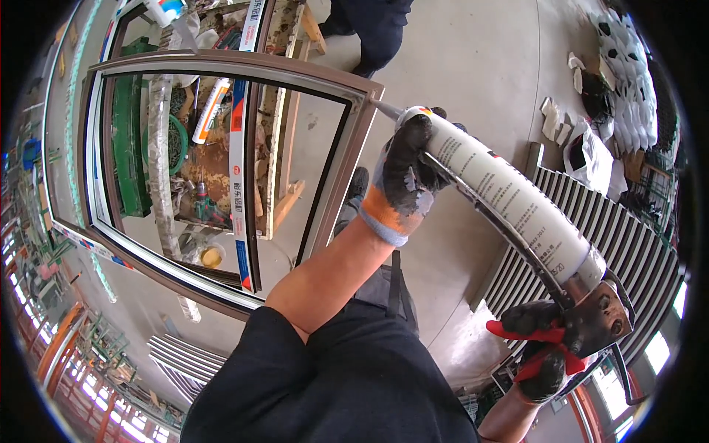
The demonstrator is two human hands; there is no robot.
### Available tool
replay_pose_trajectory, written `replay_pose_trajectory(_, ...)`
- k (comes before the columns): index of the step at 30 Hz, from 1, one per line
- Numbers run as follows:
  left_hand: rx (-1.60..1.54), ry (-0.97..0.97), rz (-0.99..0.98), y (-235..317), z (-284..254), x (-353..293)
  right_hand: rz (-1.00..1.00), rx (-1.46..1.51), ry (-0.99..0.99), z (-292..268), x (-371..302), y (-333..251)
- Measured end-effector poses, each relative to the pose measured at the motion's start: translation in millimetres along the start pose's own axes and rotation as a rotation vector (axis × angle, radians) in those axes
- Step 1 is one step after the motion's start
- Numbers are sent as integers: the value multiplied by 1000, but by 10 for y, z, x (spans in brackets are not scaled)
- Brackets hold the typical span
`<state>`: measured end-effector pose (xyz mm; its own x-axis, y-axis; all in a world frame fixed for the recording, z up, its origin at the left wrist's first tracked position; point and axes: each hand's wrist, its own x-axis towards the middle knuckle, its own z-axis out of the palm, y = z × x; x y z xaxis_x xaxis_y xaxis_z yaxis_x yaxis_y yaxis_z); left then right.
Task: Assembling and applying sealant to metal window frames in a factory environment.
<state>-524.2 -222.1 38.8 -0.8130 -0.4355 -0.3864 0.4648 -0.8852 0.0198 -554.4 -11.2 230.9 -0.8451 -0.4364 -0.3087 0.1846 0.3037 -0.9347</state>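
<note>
A caulking gun (509, 240) loaded with a white sealant cartridge (509, 184) slants across the right of the head view. My left hand (410, 173), in a black-coated grey and orange glove, is wrapped round the cartridge's front end. At the gun's rear, my right hand (539, 351), in a black and red glove, closes on the handle and trigger area. The pale nozzle (385, 110) points left at the upper right corner of a brown window frame (354, 159); its tip meets or nearly meets that corner. Whether sealant is coming out cannot be seen.
Under the frame stands a worktable (214, 166) with a second cartridge (212, 111), a green drill (203, 203) and a green metal piece (133, 148). Another nozzle (186, 37) shows at the upper left. A person's dark-trousered leg (380, 33) is beyond. Stacked metal profiles (583, 244) lie right.
</note>
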Motion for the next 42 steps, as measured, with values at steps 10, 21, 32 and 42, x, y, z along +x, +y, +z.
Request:
replay_pose_trajectory(10, -24, 33, -24, 3, -12, -208, 23, -68, -6, 24, -137, -87)
replay_pose_trajectory(21, 24, 34, -27, -2, -86, -491, -32, -146, 52, -295, -474, 111)
replay_pose_trajectory(32, -18, 80, -47, -18, -175, -765, 81, -21, -4, -152, -684, 55)
replay_pose_trajectory(42, -14, 113, -66, -24, -251, -1019, 94, -103, 157, -716, -1253, 356)
